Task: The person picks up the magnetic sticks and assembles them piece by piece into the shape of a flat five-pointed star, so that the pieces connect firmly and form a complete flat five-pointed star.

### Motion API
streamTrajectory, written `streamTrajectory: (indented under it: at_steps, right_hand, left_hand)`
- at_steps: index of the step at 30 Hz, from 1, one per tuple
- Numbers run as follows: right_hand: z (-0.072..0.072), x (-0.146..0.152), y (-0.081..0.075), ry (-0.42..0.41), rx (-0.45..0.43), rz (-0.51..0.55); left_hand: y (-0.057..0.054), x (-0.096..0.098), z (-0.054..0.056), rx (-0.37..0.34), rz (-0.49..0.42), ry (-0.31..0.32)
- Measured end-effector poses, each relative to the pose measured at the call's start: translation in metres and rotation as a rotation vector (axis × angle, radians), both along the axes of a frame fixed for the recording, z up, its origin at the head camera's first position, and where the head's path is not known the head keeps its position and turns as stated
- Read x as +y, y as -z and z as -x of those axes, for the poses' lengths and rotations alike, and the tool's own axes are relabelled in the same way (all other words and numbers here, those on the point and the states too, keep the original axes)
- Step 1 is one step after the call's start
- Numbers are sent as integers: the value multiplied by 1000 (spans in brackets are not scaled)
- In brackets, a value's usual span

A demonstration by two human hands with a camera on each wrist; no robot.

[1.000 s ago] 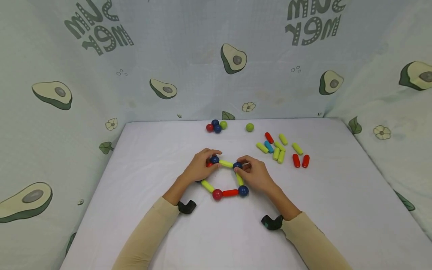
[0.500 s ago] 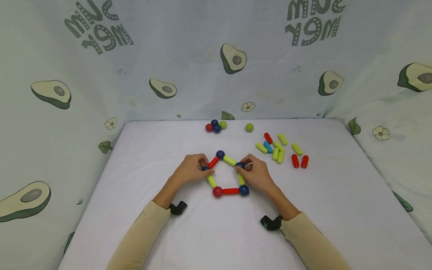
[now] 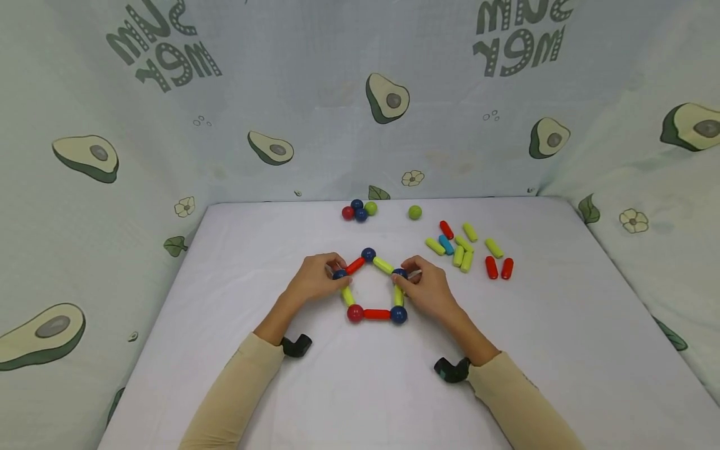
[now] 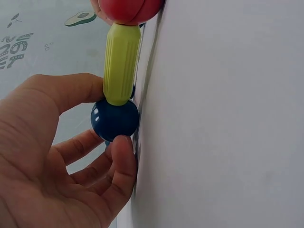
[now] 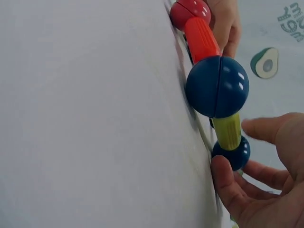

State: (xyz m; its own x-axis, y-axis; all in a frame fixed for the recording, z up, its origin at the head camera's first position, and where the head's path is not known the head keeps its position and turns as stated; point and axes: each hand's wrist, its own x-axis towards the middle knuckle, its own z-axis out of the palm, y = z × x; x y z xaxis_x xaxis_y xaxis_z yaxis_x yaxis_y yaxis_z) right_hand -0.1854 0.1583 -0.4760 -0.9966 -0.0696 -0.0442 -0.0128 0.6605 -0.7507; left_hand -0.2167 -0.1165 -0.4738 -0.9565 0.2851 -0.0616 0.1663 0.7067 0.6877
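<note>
Five-sided, a ring of balls and short rods lies on the table between both hands. Its far corner is a blue ball (image 3: 368, 254), joined to a red rod (image 3: 355, 266) and a yellow-green rod (image 3: 384, 265). My left hand (image 3: 316, 276) holds the left corner's blue ball (image 4: 114, 119) between thumb and fingers. At the right corner, my right hand (image 3: 429, 289) has thumb and fingers around another blue ball (image 5: 232, 154). Along the near side, a red ball (image 3: 355, 313) and a blue ball (image 3: 399, 314) are joined by a red rod (image 3: 377, 314).
Loose red, blue and green balls (image 3: 361, 214) cluster at the table's back edge. A lone green ball (image 3: 415, 212) sits to their right. Several loose rods (image 3: 458, 255), yellow-green, red and blue, lie back right. A patterned cloth (image 3: 326, 94) hangs behind the table (image 3: 360, 387).
My left hand has moved from the ring's far corner to its left corner. The ring has spread into an even five-sided shape, its near side shifting slightly left. The right hand stays at its corner.
</note>
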Motion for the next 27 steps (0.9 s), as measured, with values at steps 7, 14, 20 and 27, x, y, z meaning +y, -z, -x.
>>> streamTrajectory:
  at_steps: [7, 14, 20, 27]
  right_hand:
    - [-1, 61, -15, 109, 104, -105]
    - [1, 128, -14, 194, 233, -249]
    - [3, 148, -6, 174, 185, -353]
    - [3, 148, -4, 169, 115, -345]
  left_hand:
    - [-1, -1, -1, -19, -14, -9]
    - [1, -4, 1, 22, -39, -63]
    - [3, -5, 2, 2, -29, -36]
    - [4, -6, 1, -10, 9, -30]
